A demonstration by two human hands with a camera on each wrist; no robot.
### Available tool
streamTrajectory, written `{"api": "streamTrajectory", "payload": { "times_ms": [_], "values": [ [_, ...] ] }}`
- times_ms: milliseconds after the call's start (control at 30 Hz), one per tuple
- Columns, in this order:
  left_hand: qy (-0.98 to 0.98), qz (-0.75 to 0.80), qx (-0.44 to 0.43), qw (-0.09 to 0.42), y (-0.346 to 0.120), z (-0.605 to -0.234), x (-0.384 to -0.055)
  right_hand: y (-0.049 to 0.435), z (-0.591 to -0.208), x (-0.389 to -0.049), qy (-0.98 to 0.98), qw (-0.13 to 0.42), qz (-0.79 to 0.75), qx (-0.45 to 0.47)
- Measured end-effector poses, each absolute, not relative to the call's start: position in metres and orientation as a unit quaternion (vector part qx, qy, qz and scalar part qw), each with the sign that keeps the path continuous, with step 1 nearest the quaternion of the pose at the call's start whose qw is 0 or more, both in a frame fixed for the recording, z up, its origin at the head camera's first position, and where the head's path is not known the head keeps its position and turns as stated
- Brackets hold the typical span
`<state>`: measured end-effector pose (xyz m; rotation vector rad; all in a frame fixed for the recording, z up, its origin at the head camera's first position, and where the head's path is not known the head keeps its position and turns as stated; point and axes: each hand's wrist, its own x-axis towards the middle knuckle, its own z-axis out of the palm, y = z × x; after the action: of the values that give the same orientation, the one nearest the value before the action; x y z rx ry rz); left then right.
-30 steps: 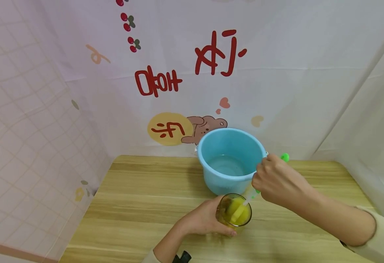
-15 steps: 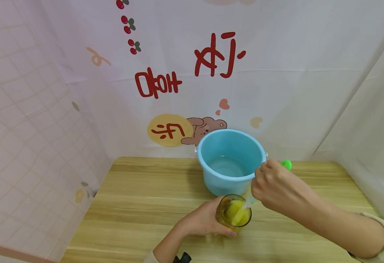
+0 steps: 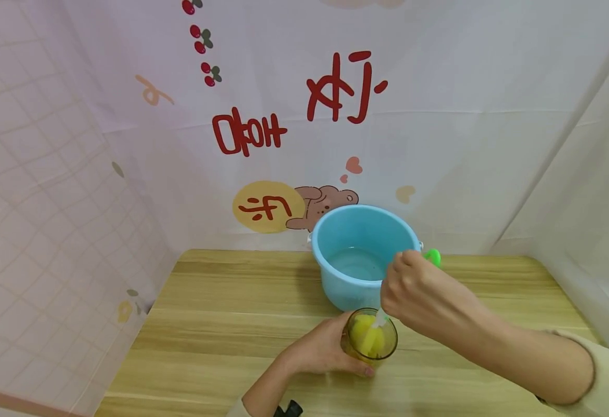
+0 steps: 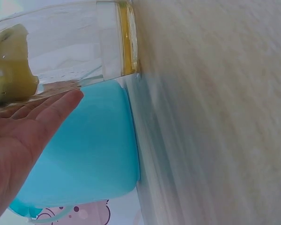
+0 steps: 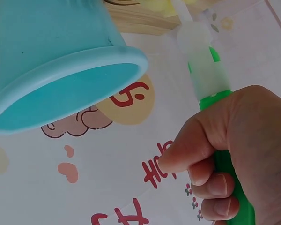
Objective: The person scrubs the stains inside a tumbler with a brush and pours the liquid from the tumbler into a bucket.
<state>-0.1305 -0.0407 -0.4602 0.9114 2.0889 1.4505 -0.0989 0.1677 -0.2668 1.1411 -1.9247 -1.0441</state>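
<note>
My left hand (image 3: 322, 347) grips a clear, amber-tinted drinking glass (image 4: 68, 42) from its left side, thumb in front. In the head view the glass mouth faces up. My right hand (image 3: 421, 292) holds a cup brush by its green handle (image 5: 239, 192), fingers curled round it. Inside the glass sits the brush's yellow sponge head (image 3: 367, 333), joined to the handle by a whitish neck (image 5: 203, 70). The left wrist view shows the sponge (image 4: 11, 65) in the upper part of the glass, above its base. My right fist hides most of the handle in the head view.
Just behind the glass stands a light blue bucket (image 3: 343, 289) with some clear water at its bottom. The wooden tabletop (image 3: 221, 301) ends at a printed white cloth backdrop (image 3: 471, 162). A gridded cloth (image 3: 33, 231) hangs on the left.
My right hand has moved left with the cup brush, after a small shift down. The sponge has shifted slightly left inside the glass. My left hand and the bucket stay nearly in place.
</note>
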Motion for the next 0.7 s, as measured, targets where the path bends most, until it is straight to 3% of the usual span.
{"api": "streamTrajectory", "payload": {
  "times_ms": [700],
  "values": [
    [0.761, 0.516, 0.329, 0.216, -0.041, -0.459, -0.130, 0.176, -0.272, -0.128, -0.760, 0.314, -0.381, 0.422]
  ]
}}
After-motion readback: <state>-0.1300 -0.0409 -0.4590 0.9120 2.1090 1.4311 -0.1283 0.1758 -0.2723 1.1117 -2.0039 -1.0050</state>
